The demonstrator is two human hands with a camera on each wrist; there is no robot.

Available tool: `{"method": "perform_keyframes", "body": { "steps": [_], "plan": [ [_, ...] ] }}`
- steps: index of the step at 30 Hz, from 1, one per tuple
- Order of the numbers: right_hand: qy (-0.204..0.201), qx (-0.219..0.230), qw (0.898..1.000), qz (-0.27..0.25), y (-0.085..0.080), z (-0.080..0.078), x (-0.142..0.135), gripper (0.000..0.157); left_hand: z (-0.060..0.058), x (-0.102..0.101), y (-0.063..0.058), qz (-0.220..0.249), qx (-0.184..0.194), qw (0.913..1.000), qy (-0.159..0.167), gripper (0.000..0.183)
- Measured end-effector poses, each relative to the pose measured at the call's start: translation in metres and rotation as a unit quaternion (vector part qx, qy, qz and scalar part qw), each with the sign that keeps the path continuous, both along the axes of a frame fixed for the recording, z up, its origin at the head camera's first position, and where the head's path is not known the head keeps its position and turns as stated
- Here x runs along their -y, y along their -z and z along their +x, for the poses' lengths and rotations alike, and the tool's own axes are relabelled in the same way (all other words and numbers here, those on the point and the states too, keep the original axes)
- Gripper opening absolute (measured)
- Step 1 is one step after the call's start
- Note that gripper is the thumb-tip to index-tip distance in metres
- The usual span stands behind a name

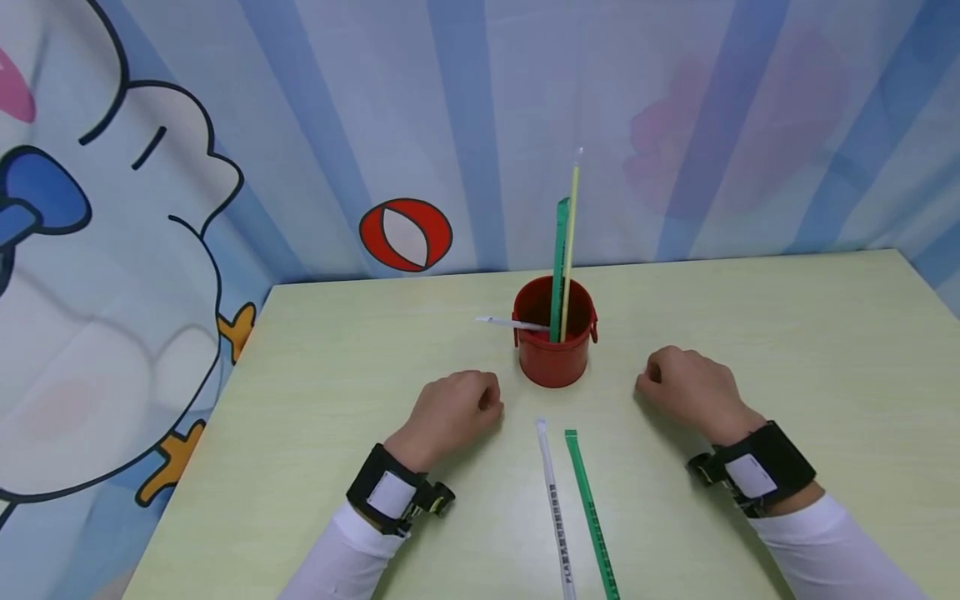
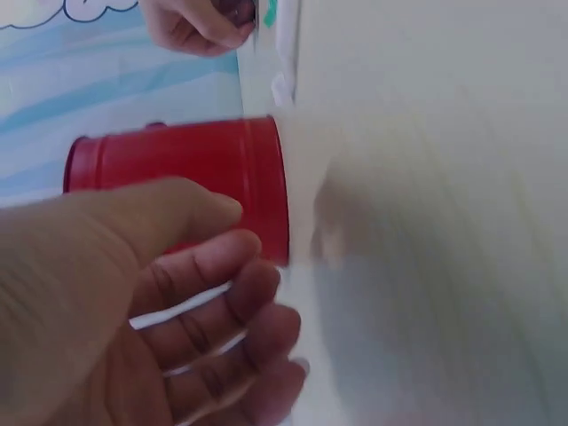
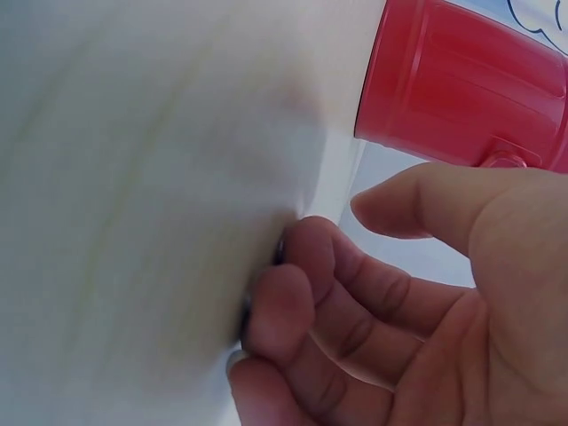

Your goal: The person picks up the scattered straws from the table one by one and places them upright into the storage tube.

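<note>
A small red bucket [image 1: 553, 367] stands upright toward the back of the table. In it lean a green wrapped straw [image 1: 559, 258], a pale yellow straw [image 1: 570, 242] in a clear wrapper, and a white wrapped straw [image 1: 498, 322] that sticks out over the left rim. My left hand [image 1: 453, 414] rests front-left of the bucket, fingers loosely curled around nothing. To the bucket's right, my right hand [image 1: 690, 392] lies the same way, its fingertips [image 3: 282, 306] at the tabletop. Between the wrists lie a white printed straw [image 1: 556, 508] and a green printed straw [image 1: 591, 508], nearly parallel.
The pale wooden table [image 1: 825, 350] ends at a blue striped cloth [image 1: 510, 125] behind it. A cartoon figure [image 1: 90, 333] is printed on the cloth at left. Each wrist wears a black strap [image 1: 772, 467] with a small camera.
</note>
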State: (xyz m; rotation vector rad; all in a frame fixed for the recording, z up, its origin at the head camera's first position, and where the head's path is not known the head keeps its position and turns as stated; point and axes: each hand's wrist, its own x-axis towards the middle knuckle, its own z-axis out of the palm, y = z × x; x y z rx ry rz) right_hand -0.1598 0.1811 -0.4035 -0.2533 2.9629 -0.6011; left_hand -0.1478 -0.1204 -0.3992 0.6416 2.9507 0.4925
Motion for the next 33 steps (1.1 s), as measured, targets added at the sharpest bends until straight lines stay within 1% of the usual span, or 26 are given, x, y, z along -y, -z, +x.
{"method": "perform_keyframes", "body": {
  "steps": [3,6,10,13,16,20,23,26,28,33],
  "plan": [
    [0.0,-0.001,1.0,-0.001,0.0,0.0,0.0,0.022,0.004,-0.006,-0.003,0.009,-0.007,0.9995,0.029,0.009],
    [0.001,0.001,1.0,0.0,0.0,0.0,0.0,0.023,0.008,-0.012,-0.005,0.017,-0.012,0.9985,0.051,0.008],
    [0.003,0.005,1.0,0.002,0.0,0.0,0.0,0.023,0.015,-0.021,-0.008,0.015,-0.004,0.9971,0.075,0.005],
    [0.003,0.005,1.0,0.002,0.0,-0.001,0.0,0.023,0.019,-0.027,-0.01,0.014,0.013,0.995,0.098,0.003],
    [0.003,0.005,1.0,0.004,0.0,-0.001,0.0,0.023,0.023,-0.032,-0.009,0.012,0.04,0.9915,0.123,0.007],
    [0.003,0.008,1.0,0.005,-0.001,-0.001,0.0,0.023,0.028,-0.036,-0.005,0.006,0.089,0.9841,0.153,0.013],
    [0.003,0.01,1.0,0.004,-0.001,-0.001,0.0,0.023,0.03,-0.038,-0.002,-0.002,0.113,0.9782,0.174,0.014],
    [0.003,0.01,1.0,0.003,0.0,-0.001,-0.001,0.023,0.032,-0.04,-0.001,-0.01,0.122,0.9742,0.19,0.013],
    [0.003,0.01,1.0,0.002,0.0,-0.001,-0.001,0.023,0.033,-0.041,0.0,-0.016,0.121,0.9725,0.198,0.012],
    [0.003,0.009,1.0,0.0,0.001,-0.002,-0.001,0.023,0.035,-0.042,0.002,-0.023,0.112,0.9713,0.208,0.009]
  ]
}}
